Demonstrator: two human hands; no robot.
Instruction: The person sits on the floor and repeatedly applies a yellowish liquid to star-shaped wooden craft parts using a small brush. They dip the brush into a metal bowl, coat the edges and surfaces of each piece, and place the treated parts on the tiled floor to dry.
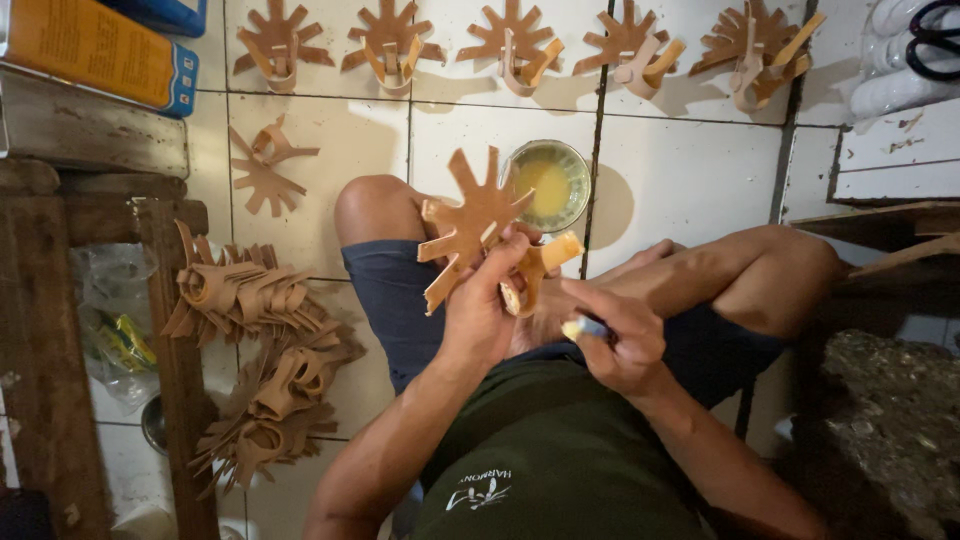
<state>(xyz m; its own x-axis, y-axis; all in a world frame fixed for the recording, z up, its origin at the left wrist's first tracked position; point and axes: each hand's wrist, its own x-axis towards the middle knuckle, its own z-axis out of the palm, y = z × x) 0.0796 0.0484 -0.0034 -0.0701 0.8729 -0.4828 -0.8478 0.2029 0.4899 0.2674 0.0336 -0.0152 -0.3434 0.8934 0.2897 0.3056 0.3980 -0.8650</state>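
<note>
Seated cross-legged on the tiled floor, you pinch a tan, star-cut leather piece (470,228) in your left hand (484,300), above your lap. Its strips fan up and away from you, the long axis tilted from lower left to upper right. It looks light, thin and floppy, best held at its centre. Your right hand (618,335) is clenched around a small brush (583,326). A bowl of yellow glue (547,185) sits just beyond.
</note>
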